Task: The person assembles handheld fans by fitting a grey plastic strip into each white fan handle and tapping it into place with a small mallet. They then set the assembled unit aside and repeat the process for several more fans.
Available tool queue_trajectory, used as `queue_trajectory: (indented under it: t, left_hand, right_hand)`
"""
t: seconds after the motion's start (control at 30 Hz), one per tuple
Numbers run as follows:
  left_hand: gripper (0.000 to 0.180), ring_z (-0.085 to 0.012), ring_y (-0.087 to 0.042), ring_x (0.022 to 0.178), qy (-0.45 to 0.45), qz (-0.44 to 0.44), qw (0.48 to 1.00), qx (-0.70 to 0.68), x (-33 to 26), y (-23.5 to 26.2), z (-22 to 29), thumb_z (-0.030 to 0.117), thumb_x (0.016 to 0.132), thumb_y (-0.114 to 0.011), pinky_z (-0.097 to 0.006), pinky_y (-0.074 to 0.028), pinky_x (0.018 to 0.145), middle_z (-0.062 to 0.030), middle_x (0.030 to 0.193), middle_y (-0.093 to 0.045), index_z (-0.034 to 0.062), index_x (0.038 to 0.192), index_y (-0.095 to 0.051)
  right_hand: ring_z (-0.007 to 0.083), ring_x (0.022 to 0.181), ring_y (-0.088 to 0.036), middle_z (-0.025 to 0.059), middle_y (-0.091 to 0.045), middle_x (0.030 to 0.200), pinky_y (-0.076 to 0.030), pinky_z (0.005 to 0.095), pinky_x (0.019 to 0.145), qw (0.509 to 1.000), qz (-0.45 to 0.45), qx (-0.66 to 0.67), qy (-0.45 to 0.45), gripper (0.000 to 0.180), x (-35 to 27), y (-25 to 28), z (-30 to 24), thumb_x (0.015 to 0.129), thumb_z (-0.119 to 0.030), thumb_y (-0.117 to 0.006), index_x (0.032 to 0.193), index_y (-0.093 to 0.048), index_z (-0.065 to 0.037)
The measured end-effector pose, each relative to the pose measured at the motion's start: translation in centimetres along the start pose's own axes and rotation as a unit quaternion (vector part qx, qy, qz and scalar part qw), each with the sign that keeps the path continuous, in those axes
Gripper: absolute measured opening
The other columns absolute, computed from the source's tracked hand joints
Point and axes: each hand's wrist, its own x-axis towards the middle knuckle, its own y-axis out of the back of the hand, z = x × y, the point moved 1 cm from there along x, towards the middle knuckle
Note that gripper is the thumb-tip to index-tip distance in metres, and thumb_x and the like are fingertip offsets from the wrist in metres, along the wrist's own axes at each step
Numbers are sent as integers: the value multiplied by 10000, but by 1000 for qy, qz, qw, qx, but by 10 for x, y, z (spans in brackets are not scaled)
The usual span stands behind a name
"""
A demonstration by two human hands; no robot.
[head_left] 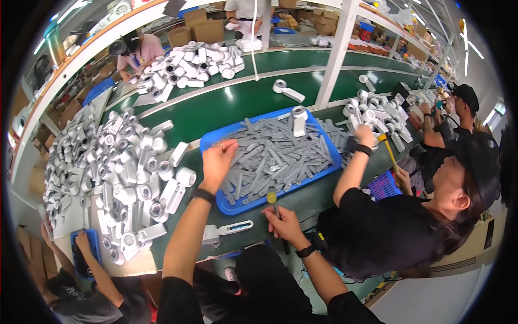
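Observation:
My right hand point(284, 223) is closed round the dark handle of a small hammer with a yellow head point(271, 197), held upright near the bench's front edge. My left hand point(218, 164) is over the left side of a blue tray point(211, 141), its fingers bent together; whatever they may hold is too small to make out. Many flat grey plastic strips point(270, 154) fill the tray. Between my forearms, a white handheld fan body point(211, 234) lies at the bench edge, a long slot showing in its handle. Another white fan body point(299, 125) rests on the tray's far right corner.
White fan bodies point(129, 178) are heaped on the left, with more piles point(191, 62) across the green conveyor point(226, 100). Close on my right, a co-worker point(399, 221) holds a yellow-headed hammer point(383, 138). Another person's arms point(100, 259) reach a small blue tray point(93, 237). A white post point(335, 59) rises beyond.

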Motion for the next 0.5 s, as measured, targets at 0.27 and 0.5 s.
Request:
queue_trajectory:
  t: [0.27,0.5]
  left_hand:
    - [257,-181,-738,1014,91,48,904,-414,-114,72,-10,36,971,-756,-312,-604,926,-131,1119,-768,-42,1214,-725]
    - [327,-259,-744,1085,190,14,869,-457,-165,85,17,-52,986,-678,-357,-631,954,-184,1212,-733,-60,1311,-641]
  right_hand:
    - [57,403,-489,11,-631,638,-351,223,388,999,-25,11,-19,230,1,7,-8,1065,-223,-638,1164,-717,-31]
    - [55,374,-467,82,-752,821,-294,217,347,997,-13,52,47,295,-14,-28,-73,1090,-220,-587,1269,-672,-2]
